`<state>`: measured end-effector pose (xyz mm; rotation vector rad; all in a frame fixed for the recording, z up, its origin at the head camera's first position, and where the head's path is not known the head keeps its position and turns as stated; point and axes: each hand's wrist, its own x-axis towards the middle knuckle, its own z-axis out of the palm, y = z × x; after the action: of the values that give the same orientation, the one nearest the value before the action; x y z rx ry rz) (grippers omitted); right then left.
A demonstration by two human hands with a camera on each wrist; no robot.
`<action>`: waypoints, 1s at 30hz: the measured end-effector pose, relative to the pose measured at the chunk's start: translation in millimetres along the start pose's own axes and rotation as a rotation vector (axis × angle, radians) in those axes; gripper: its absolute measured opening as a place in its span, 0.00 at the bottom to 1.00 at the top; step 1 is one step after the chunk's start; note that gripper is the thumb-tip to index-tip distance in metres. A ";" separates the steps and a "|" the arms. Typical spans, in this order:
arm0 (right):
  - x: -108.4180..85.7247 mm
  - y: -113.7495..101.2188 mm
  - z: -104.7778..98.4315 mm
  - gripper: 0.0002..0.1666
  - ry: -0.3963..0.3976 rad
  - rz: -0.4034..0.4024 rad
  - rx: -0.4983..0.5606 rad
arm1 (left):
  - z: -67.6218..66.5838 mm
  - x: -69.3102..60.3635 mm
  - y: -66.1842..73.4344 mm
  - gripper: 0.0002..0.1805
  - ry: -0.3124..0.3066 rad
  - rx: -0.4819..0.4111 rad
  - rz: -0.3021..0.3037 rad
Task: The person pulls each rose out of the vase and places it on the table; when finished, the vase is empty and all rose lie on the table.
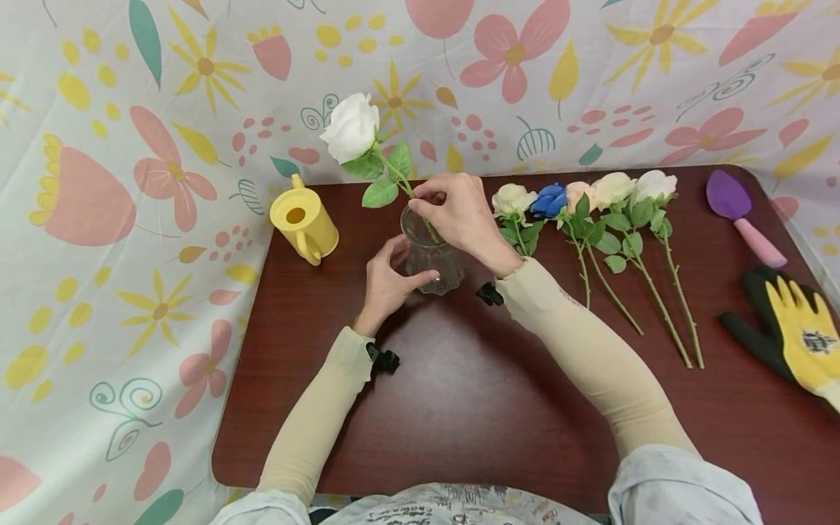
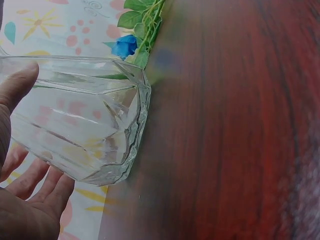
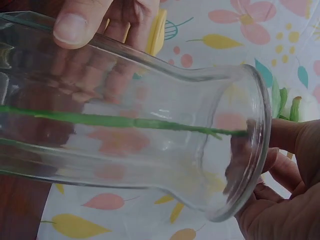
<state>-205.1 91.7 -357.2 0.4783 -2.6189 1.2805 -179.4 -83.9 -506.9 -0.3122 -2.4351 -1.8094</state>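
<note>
A clear glass vase (image 1: 434,264) with a flared rim stands on the table. My left hand (image 1: 389,281) holds it, thumb on the near side and fingers around the far side. Above the rim, my right hand (image 1: 457,211) pinches the stem of a white rose (image 1: 352,129). The bloom leans up to the left, outside the vase. In the right wrist view the green stem (image 3: 110,121) runs down inside the glass, and the right fingers (image 3: 285,172) are by the rim. The left wrist view shows the vase's faceted base (image 2: 127,135); the stem's lower end is unclear.
A yellow watering can (image 1: 305,224) stands left of the vase. To the right lie several roses, among them a blue one (image 1: 550,200). Farther right are a purple trowel (image 1: 728,195) and a yellow-black glove (image 1: 797,332). Patterned cloth (image 1: 197,277) borders the dark table (image 1: 446,408).
</note>
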 end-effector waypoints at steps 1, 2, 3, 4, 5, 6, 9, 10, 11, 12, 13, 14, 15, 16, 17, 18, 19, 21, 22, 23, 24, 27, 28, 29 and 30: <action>-0.5 0.9 -0.6 0.08 0.013 -0.008 0.004 | 0.1 0.1 0.1 0.46 0.000 0.000 0.002; -0.9 1.9 -1.1 0.08 0.026 -0.012 0.009 | 0.1 0.1 0.2 0.46 0.001 0.000 0.005; -1.2 3.2 -1.5 0.08 0.039 -0.012 0.014 | 0.2 0.2 0.2 0.47 0.002 -0.001 0.007; -1.5 4.2 -2.0 0.08 0.049 -0.007 0.018 | 0.3 0.3 0.1 0.47 0.003 -0.001 0.009; -1.8 5.3 -2.5 0.08 0.058 -0.001 0.021 | 0.3 0.4 0.0 0.46 0.004 -0.002 0.011; -2.2 6.3 -2.9 0.08 0.067 0.008 0.028 | 0.5 0.6 -0.3 0.46 0.007 -0.004 0.014; -3.9 9.7 -4.2 0.09 0.084 0.050 0.053 | 0.9 1.3 -1.5 0.46 0.012 -0.014 0.022; -4.7 10.8 -4.5 0.09 0.089 0.062 0.063 | 0.9 1.5 -1.7 0.46 0.013 -0.018 0.023; -5.7 11.9 -4.7 0.10 0.096 0.072 0.075 | 0.9 1.6 -1.7 0.45 0.014 -0.022 0.022; -6.6 13.0 -4.8 0.10 0.104 0.082 0.088 | 1.0 1.7 -1.9 0.45 0.014 -0.027 0.023; -7.7 14.0 -5.0 0.10 0.112 0.089 0.100 | 1.1 1.7 -2.0 0.45 0.014 -0.030 0.023; -8.8 14.7 -5.2 0.10 0.123 0.093 0.112 | 1.1 1.6 -1.8 0.45 0.015 -0.030 0.023; -9.8 15.5 -5.2 0.10 0.135 0.096 0.127 | 1.1 1.5 -1.7 0.45 0.016 -0.029 0.023; -10.9 16.1 -5.3 0.10 0.146 0.101 0.146 | 1.1 1.3 -1.7 0.45 0.016 -0.027 0.023; -12.0 16.6 -5.6 0.10 0.158 0.104 0.164 | 1.3 1.2 -1.8 0.45 0.017 -0.023 0.024; -12.9 17.0 -5.8 0.10 0.168 0.107 0.183 | 1.3 0.9 -1.9 0.46 0.018 -0.017 0.024; -13.8 17.5 -6.1 0.11 0.179 0.109 0.201 | 1.5 0.9 -1.8 0.46 0.019 -0.012 0.023; -15.1 19.0 -6.3 0.11 0.196 0.120 0.240 | 1.4 0.6 -1.4 0.46 0.018 -0.002 0.021; -15.8 19.7 -6.4 0.11 0.204 0.126 0.257 | 1.3 0.5 -1.0 0.46 0.017 0.001 0.019; -16.3 20.5 -6.4 0.11 0.212 0.130 0.269 | 1.2 0.5 -0.6 0.46 0.017 0.005 0.018; -16.6 21.5 -6.4 0.11 0.219 0.134 0.281 | 1.1 0.7 -0.5 0.46 0.017 0.007 0.019; -17.6 24.2 -5.7 0.12 0.241 0.145 0.313 | 0.9 0.8 -0.5 0.46 0.015 0.013 0.021; -18.1 24.7 -5.5 0.12 0.249 0.148 0.321 | 0.9 0.8 -0.6 0.46 0.015 0.015 0.021; -18.5 25.5 -5.2 0.13 0.255 0.150 0.327 | 0.8 0.8 -0.8 0.46 0.014 0.016 0.021; -19.1 26.0 -5.0 0.13 0.261 0.153 0.333 | 0.8 0.8 -1.0 0.46 0.013 0.017 0.020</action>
<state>-196.6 114.5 -378.9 0.1428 -2.2722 1.7118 -180.4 -83.4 -507.9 -0.3207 -2.4285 -1.7757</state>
